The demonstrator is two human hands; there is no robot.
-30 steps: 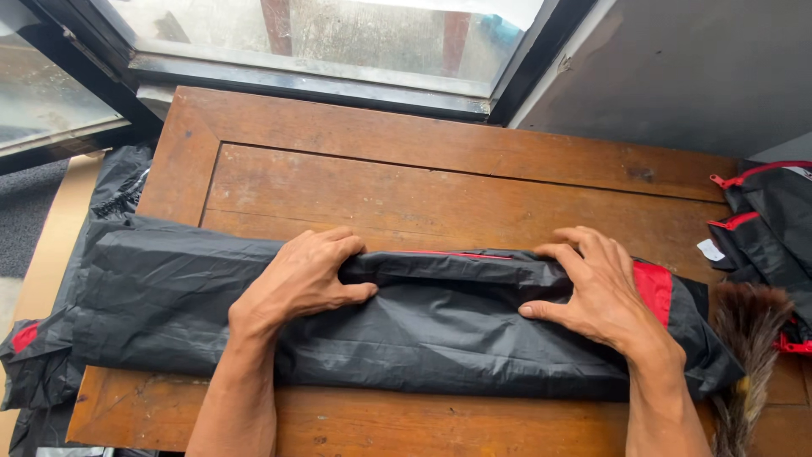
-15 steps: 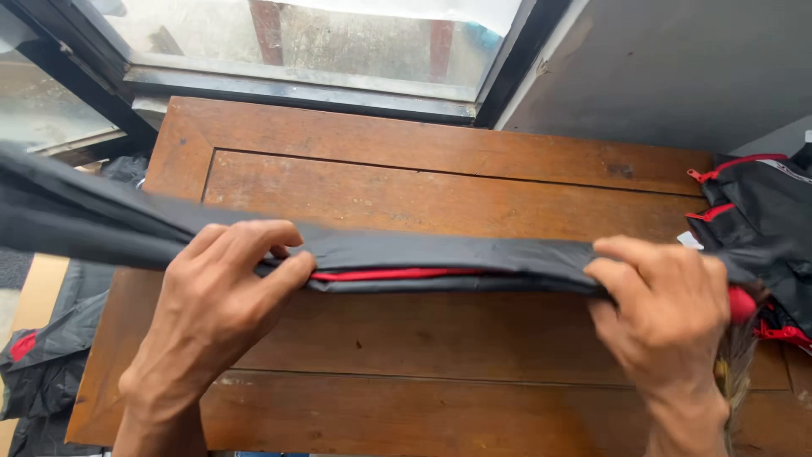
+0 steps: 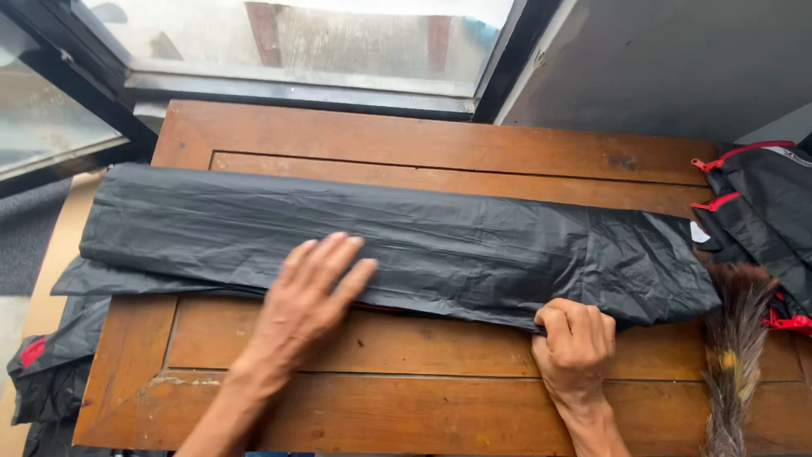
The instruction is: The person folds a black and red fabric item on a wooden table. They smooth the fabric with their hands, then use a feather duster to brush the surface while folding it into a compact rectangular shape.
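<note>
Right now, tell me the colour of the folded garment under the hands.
Black garment, seen best in the head view.

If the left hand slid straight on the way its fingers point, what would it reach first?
The left hand lies flat on the black plastic sheet, fingers pointing away and a little right. It would cross more of that sheet, then bare wooden table, and probably the window frame beyond it.

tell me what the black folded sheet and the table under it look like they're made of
The black folded sheet looks like thin coated fabric or plastic: faint sheen, fine wrinkles. The table looks like varnished brown wood: visible grain, panel joints, worn patches near its front edge.
</note>
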